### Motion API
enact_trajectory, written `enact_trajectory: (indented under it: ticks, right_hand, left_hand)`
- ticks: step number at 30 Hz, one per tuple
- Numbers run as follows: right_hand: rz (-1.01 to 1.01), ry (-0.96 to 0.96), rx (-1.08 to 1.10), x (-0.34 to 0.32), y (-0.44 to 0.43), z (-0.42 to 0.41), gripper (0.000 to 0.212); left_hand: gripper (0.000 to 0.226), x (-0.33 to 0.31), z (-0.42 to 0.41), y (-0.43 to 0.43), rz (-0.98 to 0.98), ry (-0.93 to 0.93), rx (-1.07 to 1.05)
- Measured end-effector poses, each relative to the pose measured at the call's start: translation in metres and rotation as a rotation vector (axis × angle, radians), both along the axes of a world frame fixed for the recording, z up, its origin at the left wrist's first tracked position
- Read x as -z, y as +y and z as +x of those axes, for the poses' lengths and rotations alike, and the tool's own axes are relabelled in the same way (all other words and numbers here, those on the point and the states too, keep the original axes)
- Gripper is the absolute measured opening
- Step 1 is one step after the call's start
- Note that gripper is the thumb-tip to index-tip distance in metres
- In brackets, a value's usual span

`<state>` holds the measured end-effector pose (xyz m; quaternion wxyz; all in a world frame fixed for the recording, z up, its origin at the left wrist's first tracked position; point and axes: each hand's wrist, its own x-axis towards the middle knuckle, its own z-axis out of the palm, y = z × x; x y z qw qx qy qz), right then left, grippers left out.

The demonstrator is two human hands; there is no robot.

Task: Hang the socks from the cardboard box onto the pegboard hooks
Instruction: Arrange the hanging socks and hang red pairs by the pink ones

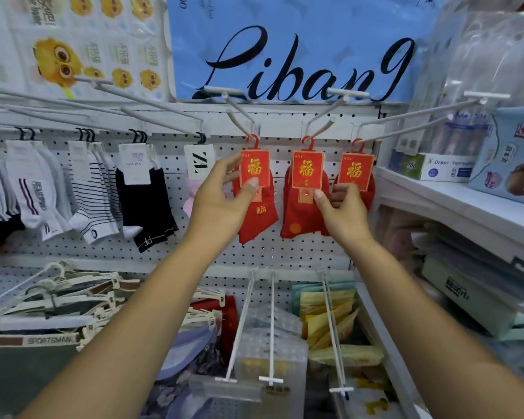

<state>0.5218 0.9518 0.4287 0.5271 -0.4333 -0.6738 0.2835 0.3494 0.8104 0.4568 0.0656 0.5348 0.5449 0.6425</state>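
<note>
**Red sock pairs hanging on the pegboard hooks, with both hands steadying them.**

Three red pairs, the left pair [256,213], middle pair [297,216] and right pair [371,189], are hanging side by side from the pegboard hooks [239,119] at the top of the pegboard [285,252]; the cardboard box is not showing. Each pair is carrying a flat red header card [254,167] bearing a gold character, with a red plastic hanger hook [253,140] rising above it. The left hand [221,204] is pinching the left pair's card, thumb in front and fingers behind. The right hand [342,210] is curling in, its thumb pressing the middle pair's lower label and apparently pinching that edge, with its fingers lying close to the right pair. The pairs are likely light, soft and limp below the card, so the card or hanger hook is probably offering the surest hold, though the thin card may bend easily.
</note>
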Motion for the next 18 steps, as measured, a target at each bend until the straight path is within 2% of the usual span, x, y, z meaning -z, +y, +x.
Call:
enact_trajectory:
  ticks: [4, 8, 12, 18]
  right_hand:
    - [0.078, -0.060, 0.037, 0.016, -0.027, 0.004, 0.049]
    - [0.097, -0.104, -0.074, 0.032, -0.083, 0.004, 0.052]
    - [0.110, -0.230, -0.188, 0.055, -0.144, -0.003, 0.052]
    - [0.095, -0.366, -0.328, 0.093, -0.240, -0.057, 0.055]
  left_hand:
    - [0.046, 0.037, 0.000, -0.021, -0.079, -0.019, -0.045]
    - [0.042, 0.068, -0.004, -0.054, -0.139, -0.004, -0.083]
    - [0.044, 0.096, -0.017, -0.101, -0.214, 0.063, -0.132]
    - [0.047, 0.145, -0.065, -0.205, -0.379, 0.033, -0.209]
